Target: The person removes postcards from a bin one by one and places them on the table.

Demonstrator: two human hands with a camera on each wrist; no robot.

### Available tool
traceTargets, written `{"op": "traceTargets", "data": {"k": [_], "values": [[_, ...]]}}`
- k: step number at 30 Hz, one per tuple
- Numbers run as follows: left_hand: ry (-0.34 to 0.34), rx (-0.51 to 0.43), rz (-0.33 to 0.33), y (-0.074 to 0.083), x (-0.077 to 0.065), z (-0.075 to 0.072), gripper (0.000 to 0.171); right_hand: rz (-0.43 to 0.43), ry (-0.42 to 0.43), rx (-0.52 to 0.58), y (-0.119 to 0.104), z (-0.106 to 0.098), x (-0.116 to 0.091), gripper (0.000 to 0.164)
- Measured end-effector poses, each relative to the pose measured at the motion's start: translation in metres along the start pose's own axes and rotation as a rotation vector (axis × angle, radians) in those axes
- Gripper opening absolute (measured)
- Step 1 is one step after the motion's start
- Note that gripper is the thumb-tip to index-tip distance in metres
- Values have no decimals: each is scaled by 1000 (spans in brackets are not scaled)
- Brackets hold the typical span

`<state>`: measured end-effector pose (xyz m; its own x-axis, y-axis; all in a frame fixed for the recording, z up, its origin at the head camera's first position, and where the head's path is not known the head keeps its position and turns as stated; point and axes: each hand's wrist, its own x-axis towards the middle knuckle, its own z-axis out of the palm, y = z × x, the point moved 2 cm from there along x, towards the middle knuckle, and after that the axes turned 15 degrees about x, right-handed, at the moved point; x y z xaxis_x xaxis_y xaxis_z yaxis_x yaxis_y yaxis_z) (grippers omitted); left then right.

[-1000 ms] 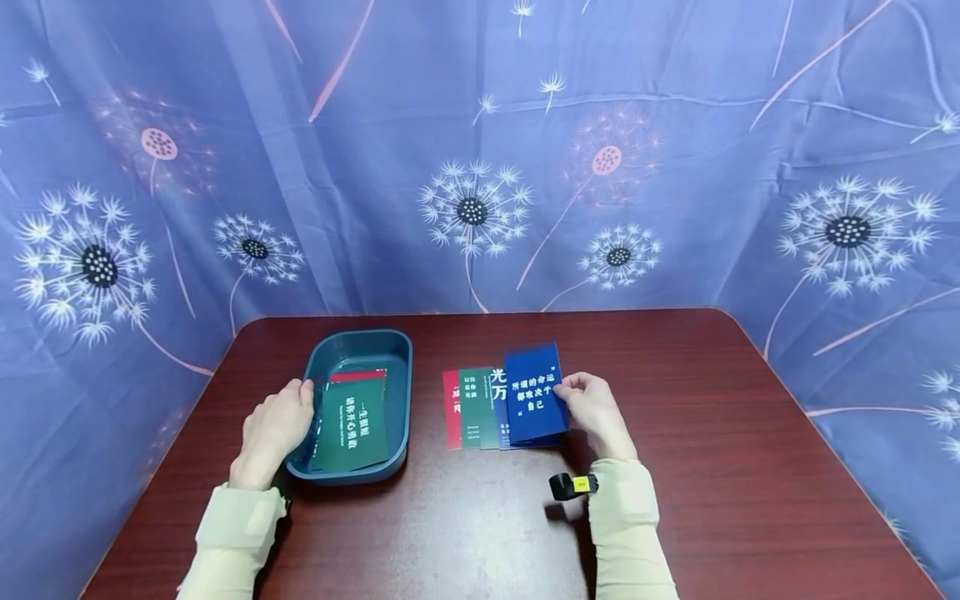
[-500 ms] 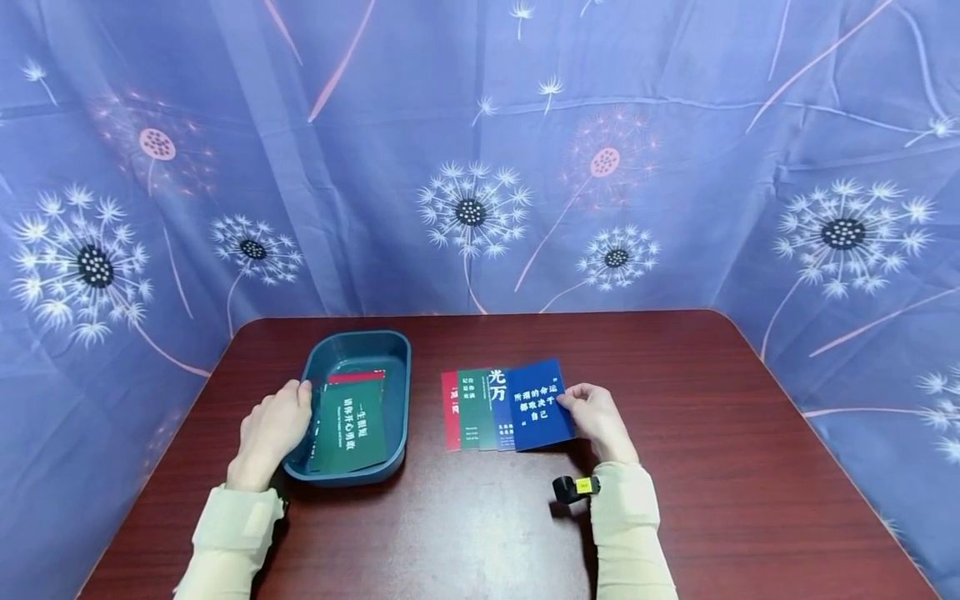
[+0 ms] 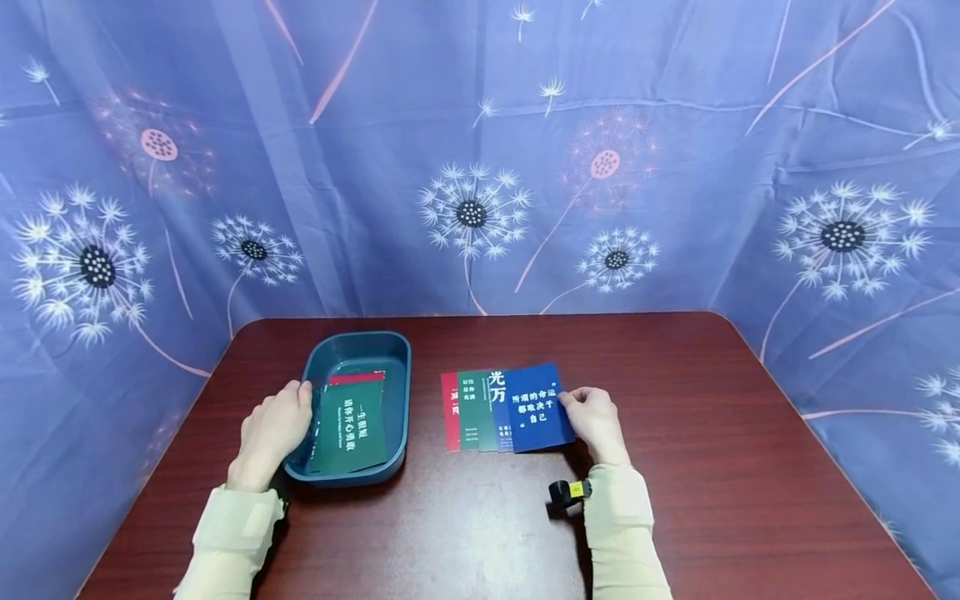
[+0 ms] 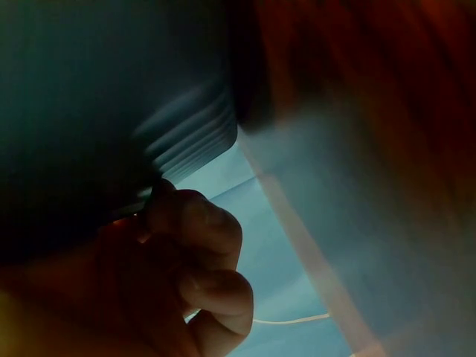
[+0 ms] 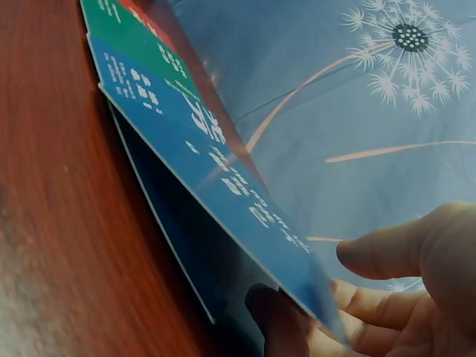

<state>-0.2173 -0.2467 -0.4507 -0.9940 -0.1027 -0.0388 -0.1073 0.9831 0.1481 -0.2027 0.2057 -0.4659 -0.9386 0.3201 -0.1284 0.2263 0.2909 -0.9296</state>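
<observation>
Left hand (image 3: pixel 272 429) grips left rim of teal tub (image 3: pixel 397 383) on reddish-brown tabletop (image 3: pixel 742 450). Inside tub: green card (image 3: pixel 367 442) with white writing, lying over red card (image 3: pixel 357 377). Right of tub: row of overlapping red, green and blue cards (image 3: pixel 477 417). Right hand (image 3: pixel 597 423) pinches right edge of top blue card (image 3: pixel 534 433), set slightly askew. Black device (image 3: pixel 559 493) with yellow label beside right cuff (image 3: pixel 621 500). Behind: blue cloth (image 3: pixel 375 250) with dandelion print.

The held blue card (image 3: pixel 537 410) has come down, apparently onto the card row (image 3: pixel 475 421).
</observation>
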Motion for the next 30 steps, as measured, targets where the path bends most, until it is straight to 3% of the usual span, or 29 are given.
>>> {"op": "traceTargets", "data": {"k": [13, 19, 30], "values": [[12, -1, 3, -1, 2, 1, 48, -72, 25, -239, 1, -6, 1, 24], [13, 1, 5, -2, 3, 2, 50, -103, 1, -218, -4, -2, -1, 22], [9, -3, 5, 0, 3, 1, 49, -340, 0, -122, -29, 14, -3, 14]]}}
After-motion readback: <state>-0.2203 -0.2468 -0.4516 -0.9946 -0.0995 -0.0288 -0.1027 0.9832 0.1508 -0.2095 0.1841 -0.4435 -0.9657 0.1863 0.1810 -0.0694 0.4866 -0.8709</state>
